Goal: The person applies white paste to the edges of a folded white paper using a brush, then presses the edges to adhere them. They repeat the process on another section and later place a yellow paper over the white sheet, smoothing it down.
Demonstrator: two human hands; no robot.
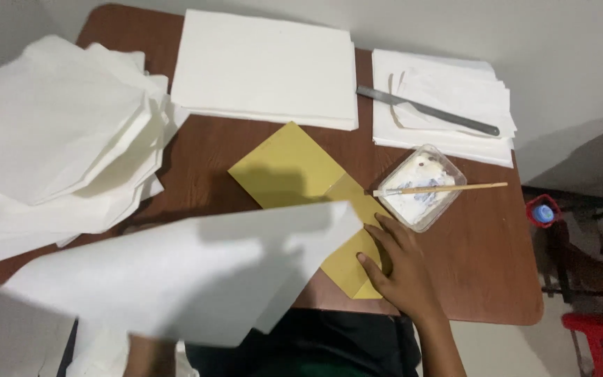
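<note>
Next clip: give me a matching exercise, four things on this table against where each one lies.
Things:
1. thin brush
2. metal spatula
3. right hand
4. large white sheet

Places:
A. on the white stack at the table's far right
B. pressing on the yellow envelope
C. across the clear plastic dish
D. lifted over the near edge of the table, at the left

Pairs: 1-C, 2-A, 3-B, 4-D

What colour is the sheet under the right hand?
Mustard yellow sheet, flat under the right hand; seen in the head view.

Bare tabletop [483, 237] rt of glue dish [421, 187]; paper stacks [266, 66] elsewhere.
</note>
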